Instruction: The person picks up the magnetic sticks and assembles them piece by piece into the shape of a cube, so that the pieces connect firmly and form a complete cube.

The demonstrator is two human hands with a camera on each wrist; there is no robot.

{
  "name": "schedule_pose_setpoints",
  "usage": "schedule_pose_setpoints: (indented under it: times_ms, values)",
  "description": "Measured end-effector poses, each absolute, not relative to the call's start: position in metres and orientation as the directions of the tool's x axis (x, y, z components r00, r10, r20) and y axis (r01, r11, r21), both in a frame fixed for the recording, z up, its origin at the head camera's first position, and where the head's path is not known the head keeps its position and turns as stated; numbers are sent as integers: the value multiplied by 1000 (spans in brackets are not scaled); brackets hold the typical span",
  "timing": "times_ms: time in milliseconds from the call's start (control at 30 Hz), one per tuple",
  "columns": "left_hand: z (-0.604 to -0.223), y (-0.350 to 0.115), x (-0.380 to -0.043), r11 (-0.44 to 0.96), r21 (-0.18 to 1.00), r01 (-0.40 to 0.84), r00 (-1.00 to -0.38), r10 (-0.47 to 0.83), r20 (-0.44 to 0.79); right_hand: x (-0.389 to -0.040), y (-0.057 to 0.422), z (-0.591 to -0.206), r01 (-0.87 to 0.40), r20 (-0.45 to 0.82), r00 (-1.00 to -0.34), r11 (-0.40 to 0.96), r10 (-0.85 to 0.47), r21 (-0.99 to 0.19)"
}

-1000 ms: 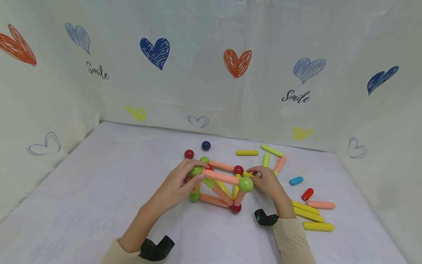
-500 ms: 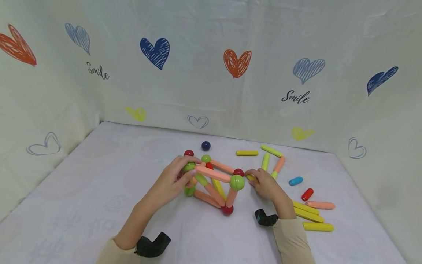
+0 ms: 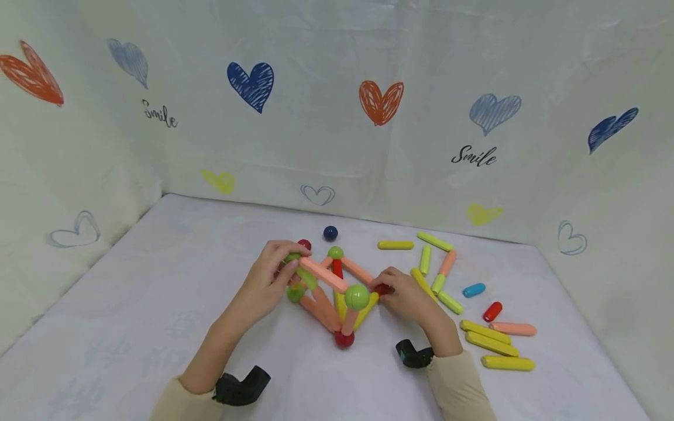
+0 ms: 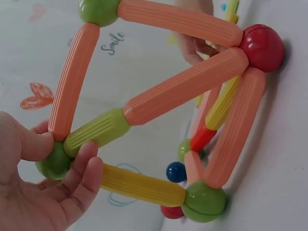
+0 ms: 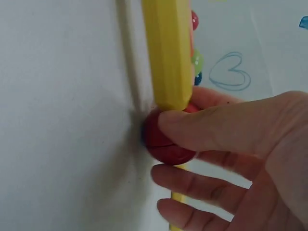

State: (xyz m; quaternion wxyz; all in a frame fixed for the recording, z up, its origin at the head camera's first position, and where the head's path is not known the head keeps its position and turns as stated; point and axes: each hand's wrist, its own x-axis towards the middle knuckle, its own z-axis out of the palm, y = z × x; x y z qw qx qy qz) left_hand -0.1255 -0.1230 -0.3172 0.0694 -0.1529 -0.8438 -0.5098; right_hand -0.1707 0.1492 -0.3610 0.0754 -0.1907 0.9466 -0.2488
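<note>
My left hand (image 3: 267,273) grips a green ball (image 4: 52,166) at the upper left corner of a frame built of rods and balls. Salmon rods (image 4: 185,21), a lime rod (image 4: 96,132) and a yellow rod (image 4: 144,185) run between its balls. Low at the front of the frame is a red ball (image 3: 344,340), and above it a large green ball (image 3: 356,297). At the right corner my right hand (image 3: 406,294) pinches another red ball (image 5: 166,144) between thumb and fingers. One yellow rod (image 5: 168,57) meets that ball beside the thumb.
Loose yellow rods (image 3: 492,344), lime rods (image 3: 425,260) and a salmon rod (image 3: 513,328) lie on the right. Short blue (image 3: 474,290) and red pieces (image 3: 492,311) are among them. A dark blue ball (image 3: 330,233) sits behind the frame.
The frame has shifted left and turned, with my left hand still on it. My right hand has let go of a yellow rod, now lying to its right, and moved left onto the red ball.
</note>
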Motion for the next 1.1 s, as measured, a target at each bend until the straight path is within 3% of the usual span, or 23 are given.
schedule_pose_setpoints:
  times_ms: [167, 333, 467, 600, 733, 1100]
  values:
    - [-318, -120, -127, 455, 834, 312, -950, 146, 276, -151, 146, -352, -269, -152, -922, 870, -357, -414]
    - [-309, -120, -120, 531, 815, 234, -972, 139, 189, -129, 144, -347, -298, -186, -908, 890, -376, -345]
    - [-292, -118, -102, 630, 732, 261, -958, 262, 117, -113, 141, -346, -311, -186, -907, 899, -377, -307]
    - [-280, -112, -83, 698, 614, 370, -910, 405, 88, -102, 137, -346, -306, -190, -912, 911, -364, -276]
    - [-276, -110, -77, 745, 535, 397, -910, 395, 125, -96, 132, -346, -285, -182, -921, 915, -343, -285]
    - [-289, -112, -89, 662, 633, 401, -908, 379, 179, -122, 153, -339, -213, -183, -932, 882, -313, -421]
